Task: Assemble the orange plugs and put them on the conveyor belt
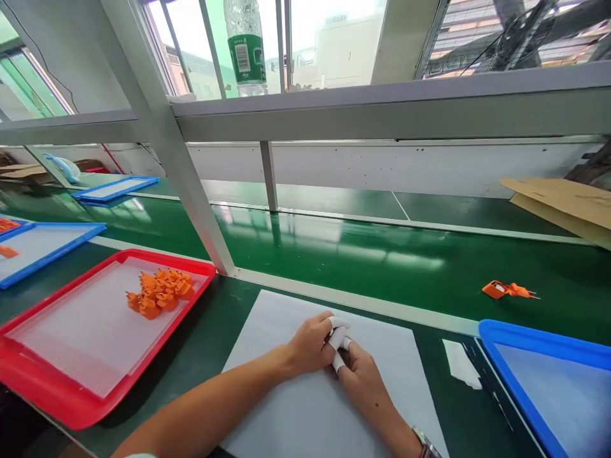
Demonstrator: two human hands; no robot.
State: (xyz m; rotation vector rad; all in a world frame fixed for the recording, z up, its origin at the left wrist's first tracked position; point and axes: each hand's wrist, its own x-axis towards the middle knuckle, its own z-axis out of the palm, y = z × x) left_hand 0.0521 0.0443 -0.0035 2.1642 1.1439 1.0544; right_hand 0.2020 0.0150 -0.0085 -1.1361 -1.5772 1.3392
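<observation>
My left hand (312, 343) and my right hand (357, 367) meet over a white sheet (267, 331) on the green bench. White finger covers wrap several fingertips. The fingers of both hands are pinched together at one spot, and whatever they hold is hidden between them. To the left, a red tray (81, 413) lined with a pale sheet bears a heap of small orange plastic parts (160, 292). A wristwatch (424, 442) is on my right wrist.
A blue tray (518, 331) lies at the right beside a white paper scrap (461, 364). On the green belt sits an orange piece with prongs (510, 290). Behind it are cardboard (568, 200), a slanted metal post (191, 172) and a bottle (247, 57) on the rail.
</observation>
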